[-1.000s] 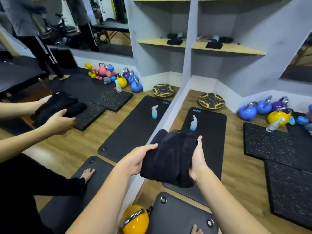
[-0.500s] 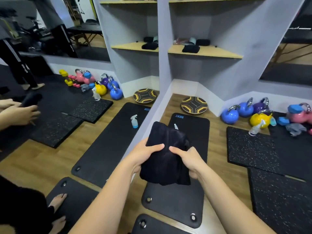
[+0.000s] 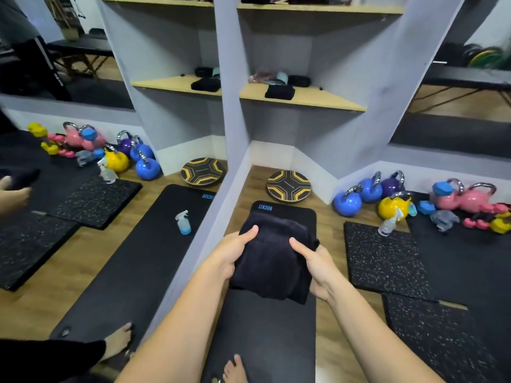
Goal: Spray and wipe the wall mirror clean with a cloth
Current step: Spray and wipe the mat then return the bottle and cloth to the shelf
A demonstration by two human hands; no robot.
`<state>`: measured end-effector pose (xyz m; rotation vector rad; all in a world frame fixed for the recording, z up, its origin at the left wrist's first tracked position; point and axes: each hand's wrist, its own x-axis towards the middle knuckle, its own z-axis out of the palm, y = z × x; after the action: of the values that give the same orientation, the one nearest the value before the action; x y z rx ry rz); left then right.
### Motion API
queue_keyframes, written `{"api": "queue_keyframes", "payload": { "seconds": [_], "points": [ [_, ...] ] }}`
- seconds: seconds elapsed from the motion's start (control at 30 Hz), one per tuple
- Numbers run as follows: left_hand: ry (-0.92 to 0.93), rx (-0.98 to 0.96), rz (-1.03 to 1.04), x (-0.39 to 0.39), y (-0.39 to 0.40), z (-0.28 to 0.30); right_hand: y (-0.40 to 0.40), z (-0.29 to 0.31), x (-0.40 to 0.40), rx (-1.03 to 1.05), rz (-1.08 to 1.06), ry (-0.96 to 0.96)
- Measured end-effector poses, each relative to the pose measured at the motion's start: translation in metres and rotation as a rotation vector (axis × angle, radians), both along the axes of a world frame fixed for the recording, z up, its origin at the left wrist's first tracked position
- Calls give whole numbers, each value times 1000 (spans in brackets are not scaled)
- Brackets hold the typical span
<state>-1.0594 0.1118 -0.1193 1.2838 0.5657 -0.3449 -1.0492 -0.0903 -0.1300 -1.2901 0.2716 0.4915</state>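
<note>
A folded black cloth (image 3: 272,261) is held in front of me over a black floor mat (image 3: 265,333). My left hand (image 3: 232,254) grips its left side with the thumb on top. My right hand (image 3: 313,262) grips its right side, thumb across the front. The wall mirror (image 3: 116,275) fills the left of the view, its edge just left of my left forearm. A spray bottle with blue liquid shows only as a reflection (image 3: 183,223); the cloth hides the real one. My reflected hands and cloth sit at the far left edge.
A second clear spray bottle (image 3: 388,225) stands on a speckled rubber tile (image 3: 384,258) to the right. Kettlebells (image 3: 369,193) and dumbbells line the far wall, beside a balance board (image 3: 288,186). Shelves (image 3: 301,98) hold folded items. My bare toes (image 3: 235,369) are on the mat.
My right hand shifted from the cloth's right edge onto its front, bunching it tighter. The view swung right, and the cloth now covers the spray bottle on the mat.
</note>
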Motion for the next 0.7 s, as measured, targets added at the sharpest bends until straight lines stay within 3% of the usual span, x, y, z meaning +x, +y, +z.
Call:
{"api": "queue_keyframes", "payload": {
  "seconds": [0.27, 0.43, 0.7],
  "points": [
    [-106, 296, -29, 139, 45, -24, 41, -13, 134, -205, -103, -29],
    [-71, 375, -77, 197, 68, -45, 35, -31, 187, -250, -304, 26],
    [33, 400, -160, 263, 65, -87, 15, -60, 244, -322, -325, 65]
  ]
}}
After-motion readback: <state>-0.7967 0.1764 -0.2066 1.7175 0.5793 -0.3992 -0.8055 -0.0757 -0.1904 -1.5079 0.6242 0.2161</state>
